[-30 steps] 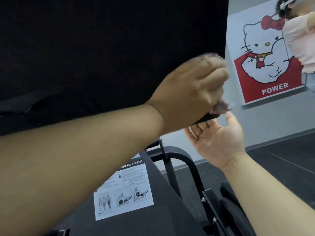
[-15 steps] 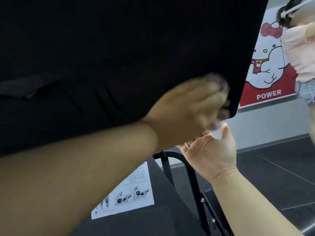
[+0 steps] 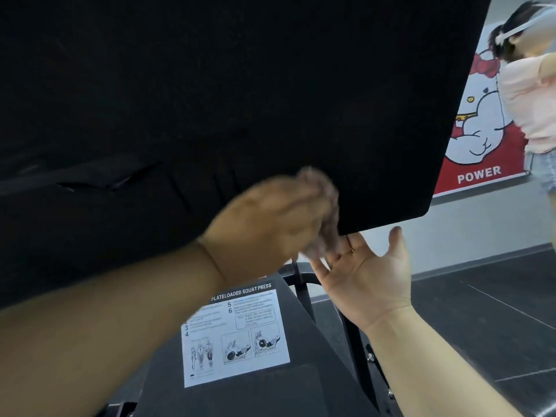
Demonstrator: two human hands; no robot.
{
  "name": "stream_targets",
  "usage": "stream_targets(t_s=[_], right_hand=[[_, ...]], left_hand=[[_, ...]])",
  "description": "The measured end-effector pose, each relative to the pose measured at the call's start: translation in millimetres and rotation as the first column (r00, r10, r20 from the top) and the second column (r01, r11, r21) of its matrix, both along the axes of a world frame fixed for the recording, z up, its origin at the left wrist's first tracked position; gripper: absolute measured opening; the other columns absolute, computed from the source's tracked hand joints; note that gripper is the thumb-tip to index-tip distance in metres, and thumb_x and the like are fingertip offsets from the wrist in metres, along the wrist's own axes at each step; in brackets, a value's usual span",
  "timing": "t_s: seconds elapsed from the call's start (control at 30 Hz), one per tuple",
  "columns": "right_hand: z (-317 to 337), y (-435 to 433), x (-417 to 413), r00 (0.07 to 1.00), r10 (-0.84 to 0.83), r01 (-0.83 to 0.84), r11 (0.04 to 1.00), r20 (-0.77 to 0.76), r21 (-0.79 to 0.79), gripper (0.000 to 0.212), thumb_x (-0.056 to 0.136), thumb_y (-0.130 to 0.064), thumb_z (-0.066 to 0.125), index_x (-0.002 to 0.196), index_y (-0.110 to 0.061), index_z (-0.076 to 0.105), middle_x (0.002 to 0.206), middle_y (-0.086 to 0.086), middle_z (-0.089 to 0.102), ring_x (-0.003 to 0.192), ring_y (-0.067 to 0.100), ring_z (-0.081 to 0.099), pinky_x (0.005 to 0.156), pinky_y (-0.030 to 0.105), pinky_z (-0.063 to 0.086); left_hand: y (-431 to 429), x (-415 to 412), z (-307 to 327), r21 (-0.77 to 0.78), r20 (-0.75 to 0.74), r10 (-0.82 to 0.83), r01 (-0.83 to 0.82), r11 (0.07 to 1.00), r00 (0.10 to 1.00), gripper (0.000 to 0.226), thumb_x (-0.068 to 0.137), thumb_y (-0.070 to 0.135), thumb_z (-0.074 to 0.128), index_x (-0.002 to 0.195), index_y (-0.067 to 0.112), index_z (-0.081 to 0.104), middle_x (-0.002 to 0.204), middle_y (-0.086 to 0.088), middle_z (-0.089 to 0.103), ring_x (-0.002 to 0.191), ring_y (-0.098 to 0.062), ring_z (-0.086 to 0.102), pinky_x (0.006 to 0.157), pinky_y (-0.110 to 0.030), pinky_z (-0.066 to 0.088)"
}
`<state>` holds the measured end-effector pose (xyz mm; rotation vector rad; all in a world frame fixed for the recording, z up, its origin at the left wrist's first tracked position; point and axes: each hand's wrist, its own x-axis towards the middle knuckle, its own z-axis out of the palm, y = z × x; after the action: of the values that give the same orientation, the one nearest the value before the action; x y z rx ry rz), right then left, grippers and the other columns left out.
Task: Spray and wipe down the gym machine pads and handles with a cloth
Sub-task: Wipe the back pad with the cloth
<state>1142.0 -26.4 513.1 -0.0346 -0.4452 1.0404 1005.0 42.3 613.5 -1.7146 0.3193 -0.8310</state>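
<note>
Pad [image 3: 240,85] flat, black, round-cornered | left hand [image 3: 267,224] blurred, seemingly bunching cloth [image 3: 323,245] on its edge | right hand [image 3: 365,275] splayed, empty

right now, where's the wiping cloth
In the head view, the blurred pinkish cloth is bunched in the left hand, against the lower edge of the black machine pad near its right corner, just above the open right hand.
</note>
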Motion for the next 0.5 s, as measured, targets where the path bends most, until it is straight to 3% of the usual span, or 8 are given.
stream_targets(t_s=[0.07,0.13,0.23,0.3,0.4,0.5], right_hand=[[0.2,0.8,-5.0,1.000,0.017,-0.018,1.000,0.014,0.008,0.076,0.092,-0.072,0.029,0.122,-0.012,0.065,0.118,0.007,0.071,0.106,0.028,0.070,0.094,0.047,0.046],[1.3,1.8,-9.2,0.999,0.015,-0.014,1.000,0.041,-0.014,0.078,0.091,-0.073,0.029,0.122,-0.012,0.065,0.119,0.009,0.071,0.109,0.028,0.068,0.106,0.050,0.038],[7.2,7.1,-17.8,0.999,0.035,-0.035,0.999,0.012,-0.021,0.077,0.088,-0.076,0.033,0.116,-0.013,0.069,0.112,0.008,0.073,0.109,0.029,0.064,0.109,0.049,0.033],[9.1,11.2,-24.6,0.998,0.058,-0.058,0.998,-0.015,0.019,0.078,0.087,-0.077,0.034,0.121,-0.015,0.068,0.115,0.010,0.072,0.113,0.032,0.058,0.110,0.051,0.032],[6.3,20.2,-41.3,0.996,0.091,-0.090,0.995,-0.025,0.042,0.079,0.088,-0.076,0.033,0.124,-0.015,0.067,0.122,0.013,0.068,0.125,0.034,0.051,0.110,0.052,0.032],[4.7,24.0,-55.7,0.994,0.097,-0.096,0.995,-0.046,0.037,0.081,0.089,-0.075,0.031,0.116,-0.012,0.074,0.118,0.012,0.071,0.119,0.031,0.057,0.110,0.051,0.035]], left_hand=[[26.2,-13.5,-29.7,0.040,-0.152,0.137,-0.133,0.990,0.979,0.030,0.103,0.009,0.029,0.118,0.004,0.054,0.118,-0.005,0.068,0.123,-0.026,0.048,0.109,-0.038,0.038],[25.5,-26.8,-32.6,0.115,-0.259,0.172,-0.147,0.982,0.950,0.044,0.105,0.012,0.024,0.117,0.009,0.066,0.121,0.001,0.067,0.123,-0.021,0.053,0.113,-0.035,0.033],[3.9,-26.0,9.3,0.139,-0.167,0.040,-0.017,0.990,0.985,0.043,0.108,0.018,0.031,0.101,0.004,0.071,0.105,-0.005,0.071,0.104,-0.025,0.066,0.097,-0.045,0.046],[-10.1,-34.4,41.4,-0.067,-0.187,-0.133,0.123,0.990,0.973,0.025,0.102,0.016,0.049,0.105,-0.004,0.063,0.093,-0.006,0.071,0.091,-0.027,0.067,0.085,-0.055,0.050],[-23.0,-58.4,65.1,-0.121,0.027,0.015,-0.012,0.993,1.000,0.021,0.092,0.014,0.059,0.102,0.002,0.072,0.115,-0.010,0.070,0.113,-0.032,0.060,0.097,-0.048,0.047],[10.8,-69.3,23.2,-0.141,0.012,0.097,-0.094,0.986,0.995,0.027,0.084,0.026,0.057,0.099,0.012,0.075,0.120,-0.004,0.069,0.121,-0.025,0.052,0.105,-0.039,0.037]])
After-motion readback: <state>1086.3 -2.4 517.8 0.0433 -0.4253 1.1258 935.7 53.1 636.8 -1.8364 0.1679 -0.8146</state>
